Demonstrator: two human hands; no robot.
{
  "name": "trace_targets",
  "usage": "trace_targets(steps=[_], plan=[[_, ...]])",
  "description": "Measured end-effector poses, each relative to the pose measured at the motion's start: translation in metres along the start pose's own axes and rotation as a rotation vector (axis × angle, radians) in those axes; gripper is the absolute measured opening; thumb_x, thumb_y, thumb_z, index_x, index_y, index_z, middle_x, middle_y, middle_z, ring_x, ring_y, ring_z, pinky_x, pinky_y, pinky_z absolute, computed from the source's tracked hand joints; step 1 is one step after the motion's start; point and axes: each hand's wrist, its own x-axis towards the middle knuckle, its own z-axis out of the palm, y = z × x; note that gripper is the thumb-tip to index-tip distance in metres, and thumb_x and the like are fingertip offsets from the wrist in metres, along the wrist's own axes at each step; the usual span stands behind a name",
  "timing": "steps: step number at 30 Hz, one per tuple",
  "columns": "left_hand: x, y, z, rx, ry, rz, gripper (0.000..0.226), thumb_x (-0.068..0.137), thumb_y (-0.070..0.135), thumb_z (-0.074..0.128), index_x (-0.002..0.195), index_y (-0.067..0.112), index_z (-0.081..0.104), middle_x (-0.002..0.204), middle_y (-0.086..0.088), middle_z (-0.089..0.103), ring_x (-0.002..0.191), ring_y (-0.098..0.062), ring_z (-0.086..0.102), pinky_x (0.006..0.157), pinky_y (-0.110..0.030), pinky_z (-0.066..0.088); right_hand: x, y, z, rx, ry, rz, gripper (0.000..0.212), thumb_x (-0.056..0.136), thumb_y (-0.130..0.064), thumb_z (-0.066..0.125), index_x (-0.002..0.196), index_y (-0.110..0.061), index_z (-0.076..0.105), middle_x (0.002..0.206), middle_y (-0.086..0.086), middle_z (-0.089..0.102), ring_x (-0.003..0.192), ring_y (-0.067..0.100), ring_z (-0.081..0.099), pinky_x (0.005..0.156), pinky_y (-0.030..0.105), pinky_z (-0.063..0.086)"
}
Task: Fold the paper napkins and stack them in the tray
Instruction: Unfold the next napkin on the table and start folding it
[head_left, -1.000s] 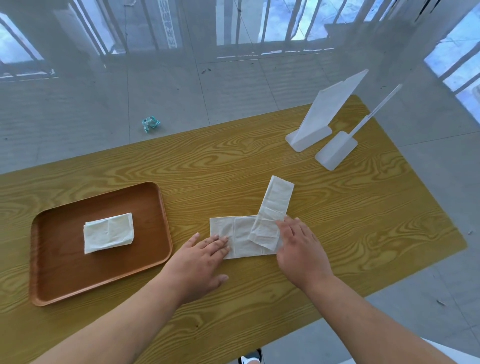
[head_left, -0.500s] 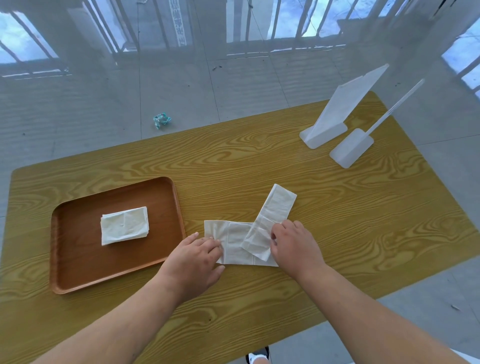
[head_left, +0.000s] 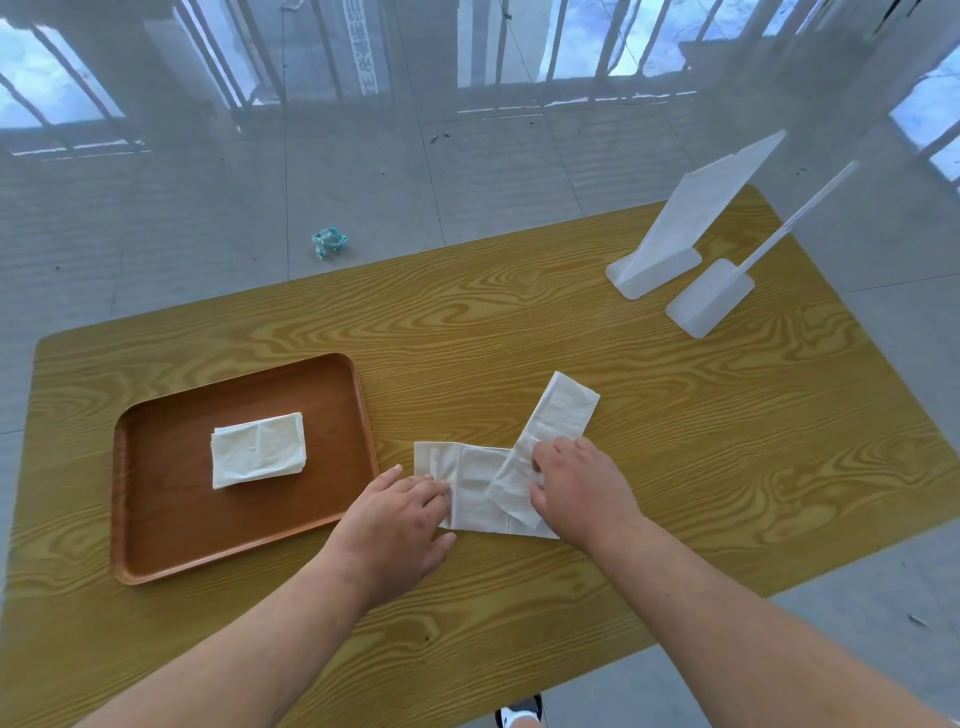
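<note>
A long white napkin (head_left: 475, 483) lies flat across the wooden table (head_left: 675, 441) in front of me. A second napkin strip (head_left: 563, 408) lies slanted over its right end, pointing up and right. My left hand (head_left: 395, 525) has its curled fingertips on the flat napkin's left part. My right hand (head_left: 582, 488) grips the slanted strip's lower part and covers the flat napkin's right end. To the left, a brown tray (head_left: 156, 545) holds a small stack of folded napkins (head_left: 258, 449).
Two white plastic stands (head_left: 691, 223) (head_left: 709, 299) sit at the table's far right corner. A crumpled teal wrapper (head_left: 329, 241) lies on the tiled floor beyond the far edge. A shoe (head_left: 519, 714) shows below the near edge.
Both hands went from lying flat to curled fingers on the napkins. The right hand slid a little left onto the slanted strip. The tray stack has not moved.
</note>
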Motion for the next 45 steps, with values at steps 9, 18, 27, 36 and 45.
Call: trace_targets(steps=[9,18,27,36,45], plan=[[0.001,-0.001,-0.002,-0.004,-0.005,0.005,0.06,0.098,0.056,0.031,0.136,0.023,0.063,0.147,0.005,0.06,0.138,-0.015,0.052,0.122,-0.046,0.03,-0.001,0.027,-0.004,-0.053,0.033,0.071,0.012,0.096,-0.031,0.049,0.097,-0.02,0.054,0.095,-0.003,0.06,0.087,0.019,0.051,0.074,0.033,0.047],[0.003,0.0,-0.004,-0.024,0.069,0.001,0.051,0.095,0.052,0.04,0.117,0.022,0.075,0.122,0.007,0.074,0.114,-0.014,0.069,0.109,-0.045,0.049,0.012,0.013,-0.003,0.1,0.031,0.174,0.005,0.096,-0.024,0.05,0.096,-0.019,0.051,0.096,-0.002,0.06,0.087,0.021,0.051,0.072,0.035,0.045],[0.004,0.002,-0.008,-0.038,0.109,0.0,0.049,0.095,0.049,0.04,0.114,0.021,0.076,0.12,0.007,0.074,0.112,-0.015,0.069,0.108,-0.045,0.05,0.007,0.049,-0.018,0.032,0.014,0.258,0.012,0.095,-0.023,0.049,0.084,-0.019,0.052,0.085,-0.001,0.06,0.081,0.021,0.051,0.065,0.037,0.043],[0.006,0.006,-0.001,-0.009,0.156,0.009,0.049,0.094,0.049,0.043,0.115,0.017,0.074,0.114,0.004,0.074,0.106,-0.018,0.07,0.106,-0.044,0.052,-0.007,0.05,-0.027,0.061,0.144,0.167,0.038,0.094,-0.025,0.055,0.13,-0.015,0.055,0.117,0.007,0.059,0.108,0.027,0.053,0.095,0.042,0.047],[0.015,0.011,-0.008,0.052,0.149,-0.151,0.048,0.093,0.056,0.045,0.106,0.018,0.071,0.103,-0.001,0.067,0.092,-0.024,0.06,0.079,-0.041,0.052,-0.053,-0.025,0.036,0.052,0.009,-0.087,0.049,0.091,-0.03,0.054,0.139,-0.02,0.054,0.152,0.01,0.048,0.138,0.031,0.046,0.111,0.048,0.043]])
